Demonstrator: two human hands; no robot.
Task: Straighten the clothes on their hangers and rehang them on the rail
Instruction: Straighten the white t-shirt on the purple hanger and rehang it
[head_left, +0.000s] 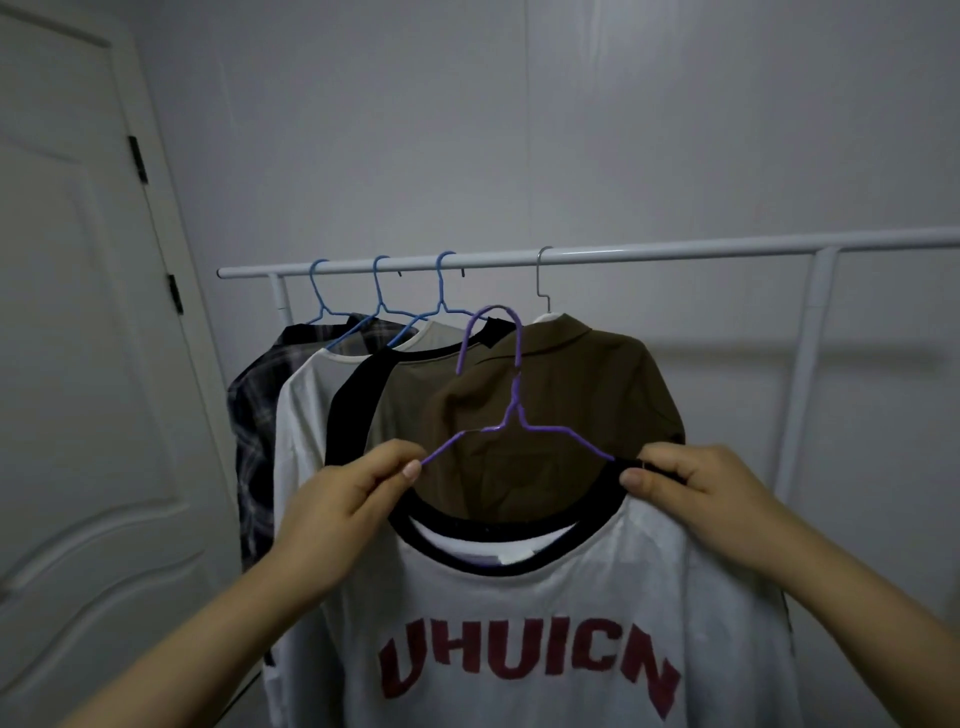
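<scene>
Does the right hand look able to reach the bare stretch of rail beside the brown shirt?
Probably yes: the rail is bare right of the silver hook, but the right hand is busy pinching the white T-shirt collar.

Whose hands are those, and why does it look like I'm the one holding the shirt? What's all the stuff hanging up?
A person wears a camera on their head, so you see just what they see. Their left hand and right hand pinch the shoulders of a white shirt with red letters, which sits on a purple hanger. That hanger is not on the rail yet. Four more clothes hang there already: a plaid shirt, a white top, a black-trimmed top and a brown shirt. A white door is on the left.
</scene>
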